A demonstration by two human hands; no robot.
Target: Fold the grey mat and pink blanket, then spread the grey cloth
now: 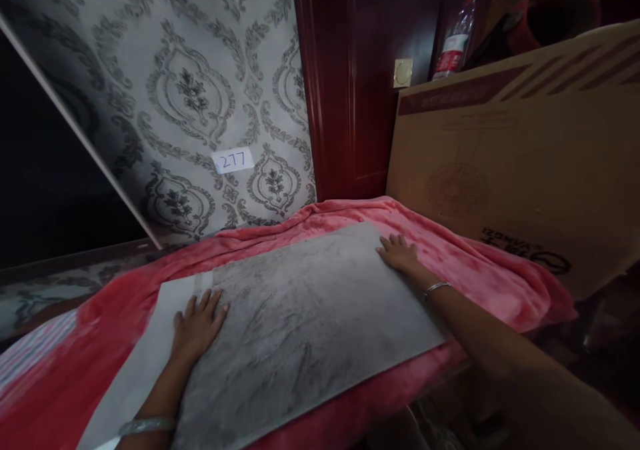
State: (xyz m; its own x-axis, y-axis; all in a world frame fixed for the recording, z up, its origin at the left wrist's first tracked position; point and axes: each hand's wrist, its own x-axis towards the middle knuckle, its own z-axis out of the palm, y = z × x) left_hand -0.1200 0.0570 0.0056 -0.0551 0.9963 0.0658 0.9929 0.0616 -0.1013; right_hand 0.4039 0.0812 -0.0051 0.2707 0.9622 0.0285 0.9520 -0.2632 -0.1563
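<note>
A large grey sheet (300, 310) with a mottled, stone-like pattern and a plain white strip at its left lies flat on a pink blanket (480, 270). My left hand (199, 323) rests on the sheet near the white strip, fingers spread and pointing away from me. At the sheet's far right edge lies my right hand (399, 255), palm down with its fingers apart. Neither hand holds anything. A green bangle (147, 426) circles my left wrist, and a thin silver bracelet (437, 289) my right.
A big cardboard box (520, 150) stands at the right, with a plastic bottle (456, 37) and a red round object (555, 13) on top. Patterned wallpaper (195, 97) bears a paper marked 277 (233, 161). A dark screen (55, 150) is at the left.
</note>
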